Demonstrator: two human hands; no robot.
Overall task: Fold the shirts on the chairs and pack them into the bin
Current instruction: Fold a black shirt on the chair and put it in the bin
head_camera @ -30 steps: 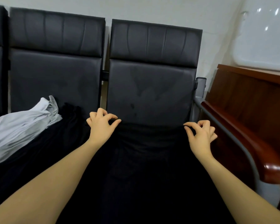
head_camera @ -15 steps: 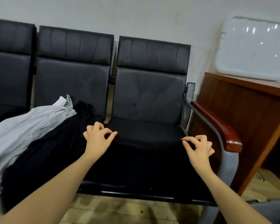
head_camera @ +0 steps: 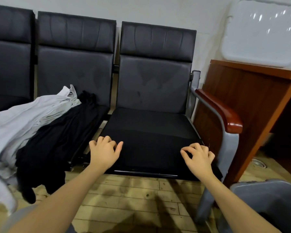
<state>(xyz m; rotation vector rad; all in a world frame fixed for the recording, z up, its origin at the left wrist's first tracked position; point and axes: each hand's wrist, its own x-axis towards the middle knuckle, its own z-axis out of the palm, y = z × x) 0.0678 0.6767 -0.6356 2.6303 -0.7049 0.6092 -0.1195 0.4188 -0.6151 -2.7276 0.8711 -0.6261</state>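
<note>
Black padded chairs point(head_camera: 151, 78) stand in a row against a pale wall, over a worn wooden plank floor point(head_camera: 124, 199). On the rightmost seat lies a black shirt point(head_camera: 151, 148), spread flat over the front half of the cushion, its near edge hanging just over the seat's front rail. Both hands sit on this shirt. The left hand point(head_camera: 104, 153) is at its left edge with fingers curled and thumb stretched out toward the right; its grip appears to pinch the cloth, though dark fabric hides the fold. The right hand point(head_camera: 199, 157) is near the right edge, fingers bent and thumb meeting the forefinger, grasping a bit of the same shirt.

On the middle chair a heap of garments waits: a light grey shirt point(head_camera: 23, 118) lies over another black garment point(head_camera: 54, 140), both trailing off the seat front toward the floor. A grey bin point(head_camera: 267, 195) stands at lower right, just beside the chair's armrest point(head_camera: 220, 111), which is capped in reddish wood. Behind it sits a wooden desk point(head_camera: 252, 91) bearing a white lid-like panel point(head_camera: 262, 32).
</note>
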